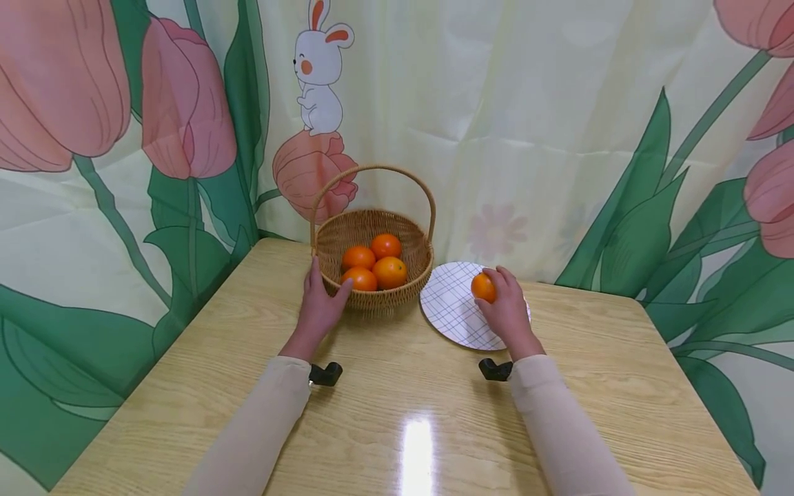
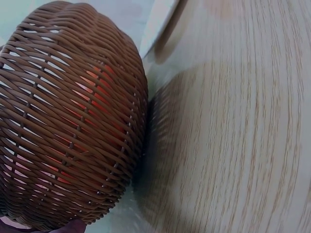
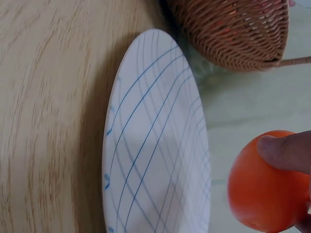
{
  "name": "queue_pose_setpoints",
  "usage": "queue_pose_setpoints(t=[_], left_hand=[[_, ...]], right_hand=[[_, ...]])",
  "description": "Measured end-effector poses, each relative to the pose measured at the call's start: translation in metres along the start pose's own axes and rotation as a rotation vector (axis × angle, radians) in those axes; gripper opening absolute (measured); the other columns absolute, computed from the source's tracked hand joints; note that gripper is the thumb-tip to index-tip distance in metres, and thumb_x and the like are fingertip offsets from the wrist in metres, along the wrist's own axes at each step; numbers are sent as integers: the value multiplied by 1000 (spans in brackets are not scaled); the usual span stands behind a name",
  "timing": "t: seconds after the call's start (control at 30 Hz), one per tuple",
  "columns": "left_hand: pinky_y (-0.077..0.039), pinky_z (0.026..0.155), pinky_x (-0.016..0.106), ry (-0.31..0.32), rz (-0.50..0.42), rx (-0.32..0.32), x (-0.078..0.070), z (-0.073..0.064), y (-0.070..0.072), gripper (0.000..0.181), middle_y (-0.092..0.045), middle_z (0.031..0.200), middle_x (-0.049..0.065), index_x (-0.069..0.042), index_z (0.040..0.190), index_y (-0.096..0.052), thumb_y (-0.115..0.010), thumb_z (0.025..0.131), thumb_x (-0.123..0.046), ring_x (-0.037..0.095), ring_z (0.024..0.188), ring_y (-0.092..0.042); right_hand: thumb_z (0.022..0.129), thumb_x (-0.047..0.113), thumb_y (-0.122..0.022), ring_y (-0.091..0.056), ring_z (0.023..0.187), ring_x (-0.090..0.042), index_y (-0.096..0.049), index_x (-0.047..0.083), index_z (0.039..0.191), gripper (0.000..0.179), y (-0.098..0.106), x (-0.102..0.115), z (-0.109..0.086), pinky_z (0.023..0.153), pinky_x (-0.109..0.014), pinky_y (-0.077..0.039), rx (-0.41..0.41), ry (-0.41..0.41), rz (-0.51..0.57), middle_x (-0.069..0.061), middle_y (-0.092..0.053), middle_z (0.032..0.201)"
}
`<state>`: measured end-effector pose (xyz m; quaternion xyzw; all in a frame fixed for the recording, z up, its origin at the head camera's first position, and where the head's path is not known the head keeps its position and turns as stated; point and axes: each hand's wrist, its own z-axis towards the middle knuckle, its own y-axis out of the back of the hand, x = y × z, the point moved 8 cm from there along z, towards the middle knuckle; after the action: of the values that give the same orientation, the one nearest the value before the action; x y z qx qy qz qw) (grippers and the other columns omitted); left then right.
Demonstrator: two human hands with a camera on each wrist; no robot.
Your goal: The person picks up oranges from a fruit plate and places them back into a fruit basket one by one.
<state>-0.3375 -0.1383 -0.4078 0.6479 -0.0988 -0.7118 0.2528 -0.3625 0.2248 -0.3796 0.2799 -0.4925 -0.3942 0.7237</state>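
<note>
A wicker basket (image 1: pixel 372 300) with a tall arched handle stands at the back of the table and holds several oranges (image 1: pixel 389 273). My left hand (image 1: pixel 320 303) rests against its left front side, fingers straight by the handle's base and thumb apart at the front rim. In the left wrist view the woven wall (image 2: pixel 68 121) fills much of the picture, with little of the hand showing. My right hand (image 1: pixel 507 306) pinches a single orange (image 1: pixel 483 288) between thumb and fingers. That orange (image 3: pixel 265 189) is above the white plate with blue crossed lines (image 3: pixel 150 141), apart from it.
The round plate (image 1: pixel 449 313) lies just right of the basket. A wooden table (image 1: pixel 409 386) extends towards me, with a bright reflection near its front. Behind it hangs a curtain (image 1: pixel 527 138) printed with tulips and a rabbit. A black wrist mount (image 1: pixel 325 374) sits on each forearm.
</note>
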Motion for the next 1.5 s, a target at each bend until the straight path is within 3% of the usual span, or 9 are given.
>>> queue_pose_setpoints(t=[0.37,0.77,1.23,1.5], left_hand=[[-24,105,56,35,-14,30,2,-1,-3,96,0,153,9,-30,145,12,-48,80,-66,37,138,-15],[-24,106,55,24,-32,37,4,2,-7,96,0,153,7,-34,144,13,-48,78,-68,36,138,-14],[-25,106,55,5,-13,16,-1,2,-5,95,-1,153,9,-28,146,10,-51,81,-62,37,137,-17],[-26,106,53,10,2,10,0,2,-4,97,-2,153,10,-30,145,10,-47,77,-70,38,136,-20]], right_hand=[[78,16,-72,-40,120,-40,-46,17,130,58,3,25,0,96,-55,-38,-27,79,33,-12,-32,142],[76,18,-74,-42,121,-38,-48,19,128,59,8,63,4,95,-55,-39,-47,162,73,-10,-35,141],[76,21,-74,-43,123,-34,-48,20,128,58,11,98,10,97,-50,-40,-72,238,98,-7,-35,142],[75,22,-75,-43,123,-32,-48,21,128,59,11,112,11,98,-47,-40,-109,286,124,-7,-36,141]])
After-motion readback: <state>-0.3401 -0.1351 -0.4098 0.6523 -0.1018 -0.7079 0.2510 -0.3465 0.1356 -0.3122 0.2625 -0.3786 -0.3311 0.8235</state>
